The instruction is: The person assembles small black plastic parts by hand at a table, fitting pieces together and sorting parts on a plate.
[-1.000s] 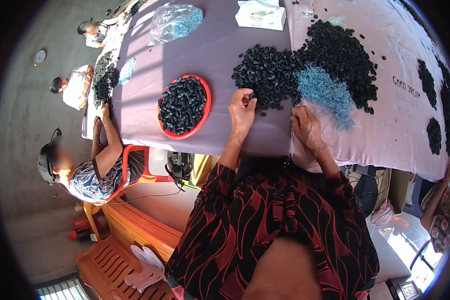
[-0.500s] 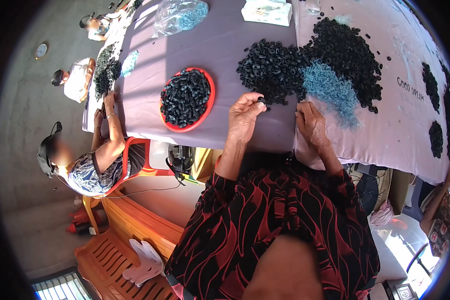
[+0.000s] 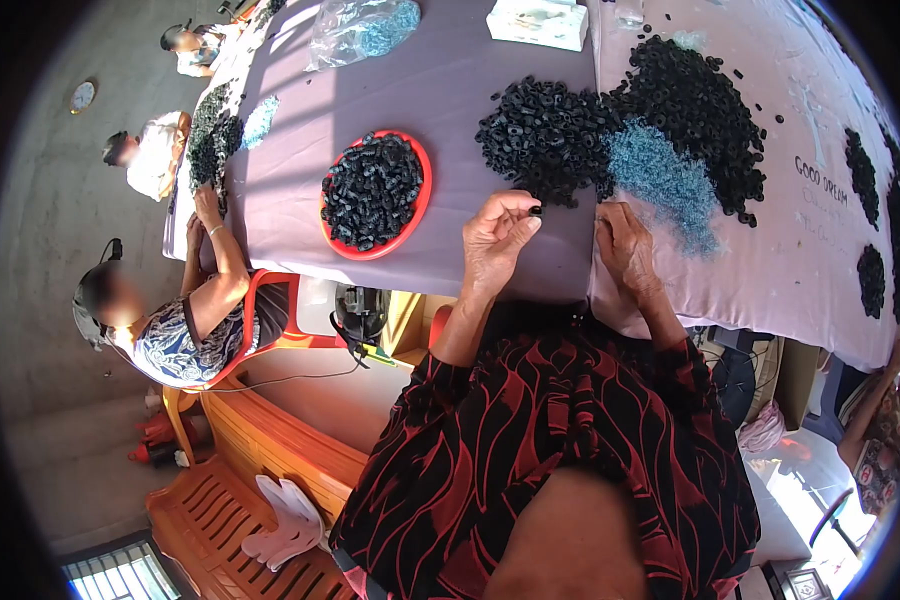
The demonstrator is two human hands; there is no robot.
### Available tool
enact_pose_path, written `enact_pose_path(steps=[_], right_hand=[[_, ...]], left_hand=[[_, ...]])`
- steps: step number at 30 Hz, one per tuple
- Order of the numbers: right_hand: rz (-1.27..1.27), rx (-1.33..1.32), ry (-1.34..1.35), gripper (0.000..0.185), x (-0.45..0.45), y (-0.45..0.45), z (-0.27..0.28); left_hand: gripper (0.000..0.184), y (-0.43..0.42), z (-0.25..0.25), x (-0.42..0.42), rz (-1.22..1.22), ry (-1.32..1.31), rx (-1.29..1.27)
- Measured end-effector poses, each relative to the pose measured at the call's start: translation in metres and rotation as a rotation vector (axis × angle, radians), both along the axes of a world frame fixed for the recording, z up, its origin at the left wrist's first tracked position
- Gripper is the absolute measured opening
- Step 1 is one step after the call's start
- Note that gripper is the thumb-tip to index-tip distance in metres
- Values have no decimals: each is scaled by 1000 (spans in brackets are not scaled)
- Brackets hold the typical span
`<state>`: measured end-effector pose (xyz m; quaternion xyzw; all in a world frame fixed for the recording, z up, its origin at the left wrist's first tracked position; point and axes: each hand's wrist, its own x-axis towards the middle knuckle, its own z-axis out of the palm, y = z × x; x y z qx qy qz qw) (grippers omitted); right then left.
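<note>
Holding black piece (image 3: 536,211) | in left hand (image 3: 496,240) | apart from right hand (image 3: 627,250)

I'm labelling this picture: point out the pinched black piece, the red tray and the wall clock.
Black piece (image 3: 535,211): head view, its visible middle.
Red tray (image 3: 426,185): head view, right-hand rim.
Wall clock (image 3: 83,97): head view, its face.

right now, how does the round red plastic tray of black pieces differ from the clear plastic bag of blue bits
The round red plastic tray is opaque and keeps a neat shape; the clear plastic bag is see-through and crumpled.
The tray holds heaped black pieces; the bag holds finer pale blue bits bunched at one end.
The tray sits nearer the table's front edge, the bag farther back.
Both lie on the purple-grey cloth.
</note>
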<state>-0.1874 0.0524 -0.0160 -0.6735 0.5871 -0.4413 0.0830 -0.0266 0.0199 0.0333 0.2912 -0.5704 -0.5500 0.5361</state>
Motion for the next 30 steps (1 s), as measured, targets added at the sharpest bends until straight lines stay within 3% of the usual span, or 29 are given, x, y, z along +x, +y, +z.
enact_pose_path(steps=[8, 11, 14, 17, 30], right_hand=[[-29, -40, -103, 12, -8, 2, -3], [-42, 92, -325, 8, -5, 6, 5], [186, 333, -1013, 8, 6, 10, 20], [279, 331, -1083, 7, 14, 6, 31], [268, 399, -1042, 6, 20, 16, 35]], left_hand=[[16, 13, -16, -9, -65, 35, 157], [16, 19, -34, -13, -55, 17, 166], [14, 27, -34, -12, -115, 31, 340], [14, 27, -34, -9, -150, 38, 334], [13, 33, -31, -14, -167, 33, 415]])
